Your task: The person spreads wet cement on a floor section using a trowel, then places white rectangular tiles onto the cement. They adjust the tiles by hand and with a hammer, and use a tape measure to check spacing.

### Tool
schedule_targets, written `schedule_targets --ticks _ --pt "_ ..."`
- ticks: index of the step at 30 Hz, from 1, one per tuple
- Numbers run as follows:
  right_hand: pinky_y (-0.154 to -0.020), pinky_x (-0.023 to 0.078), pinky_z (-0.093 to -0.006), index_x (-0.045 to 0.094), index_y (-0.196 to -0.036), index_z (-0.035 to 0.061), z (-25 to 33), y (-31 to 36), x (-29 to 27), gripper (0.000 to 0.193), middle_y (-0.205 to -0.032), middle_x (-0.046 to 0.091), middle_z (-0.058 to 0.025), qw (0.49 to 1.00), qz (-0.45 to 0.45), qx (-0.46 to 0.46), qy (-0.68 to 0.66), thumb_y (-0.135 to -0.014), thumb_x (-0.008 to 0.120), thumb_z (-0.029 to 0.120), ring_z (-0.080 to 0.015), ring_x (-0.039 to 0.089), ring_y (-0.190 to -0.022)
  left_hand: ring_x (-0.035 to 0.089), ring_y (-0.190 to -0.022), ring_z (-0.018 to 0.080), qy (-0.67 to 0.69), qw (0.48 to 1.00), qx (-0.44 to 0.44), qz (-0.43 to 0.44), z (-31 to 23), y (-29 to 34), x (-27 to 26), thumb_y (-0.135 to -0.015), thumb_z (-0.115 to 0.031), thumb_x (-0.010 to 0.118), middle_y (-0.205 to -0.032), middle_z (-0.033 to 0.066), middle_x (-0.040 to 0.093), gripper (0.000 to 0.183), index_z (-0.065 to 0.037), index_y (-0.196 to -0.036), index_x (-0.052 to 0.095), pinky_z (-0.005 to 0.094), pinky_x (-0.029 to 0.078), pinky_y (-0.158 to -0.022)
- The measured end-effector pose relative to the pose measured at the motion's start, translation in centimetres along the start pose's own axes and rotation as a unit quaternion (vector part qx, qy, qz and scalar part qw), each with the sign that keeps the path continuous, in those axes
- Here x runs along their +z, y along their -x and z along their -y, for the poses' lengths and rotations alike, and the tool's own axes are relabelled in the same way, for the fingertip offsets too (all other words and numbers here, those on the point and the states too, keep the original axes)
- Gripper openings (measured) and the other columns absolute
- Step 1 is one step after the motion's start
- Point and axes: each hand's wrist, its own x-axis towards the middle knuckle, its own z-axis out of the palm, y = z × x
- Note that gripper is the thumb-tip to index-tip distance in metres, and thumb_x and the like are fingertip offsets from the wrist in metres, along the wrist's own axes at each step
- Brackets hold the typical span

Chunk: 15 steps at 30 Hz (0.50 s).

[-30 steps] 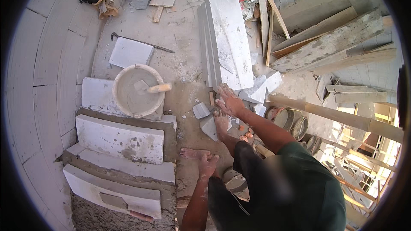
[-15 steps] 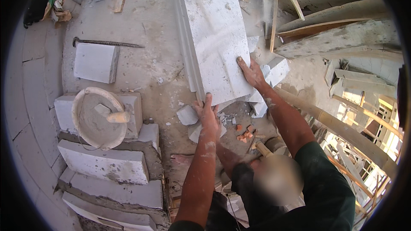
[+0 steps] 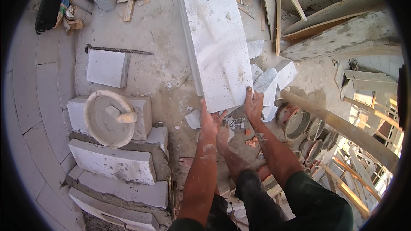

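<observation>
- While both hands grasp the long pale block [image 3: 218, 42] by its near end, its bulk lies straight ahead of the fingers.
- Its long axis runs away from them, the far end leaning slightly left.
- Left hand [image 3: 209, 122]: at the near left corner, thumb along the edge.
- Right hand [image 3: 254, 106]: at the near right corner; its grip underneath is hidden.
- Both touch it, neither nearer; broken pieces [image 3: 267, 86] lie just beyond the right fingers.

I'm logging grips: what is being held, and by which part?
The long pale block: left hand at its near end's left corner, right hand at the right corner.
</observation>
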Motion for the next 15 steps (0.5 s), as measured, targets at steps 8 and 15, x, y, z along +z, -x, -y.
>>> schedule_targets --ticks 8,15 --pt "-0.095 0.048 -0.0418 0.067 -0.127 -0.0038 -4.0 9.1 2.2 0.049 -0.112 0.067 -0.0194 0.945 0.118 0.160 -0.259 -0.113 0.049 0.040 -0.0287 0.061 -0.104 0.058 -0.129 0.0287 -0.110 0.982 0.151 -0.024 0.6 10.7 -4.4 -0.099 -0.041 0.076 -0.147 0.0107 0.054 0.067 -0.011 -0.150 0.044 0.0519 0.049 -0.105" --pt "-0.085 0.053 -0.0391 0.067 -0.128 0.0022 -2.0 15.2 9.0 0.040 -0.106 0.069 -0.0117 0.651 0.227 0.427 -0.586 -0.111 0.054 0.036 -0.0246 0.064 -0.096 0.051 -0.133 0.0431 -0.544 0.624 0.539 -0.153 5.3 14.8 1.2 -0.075 -0.023 0.093 -0.141 0.0237 0.051 0.085 -0.003 -0.141 0.044 0.0585 0.044 -0.109"
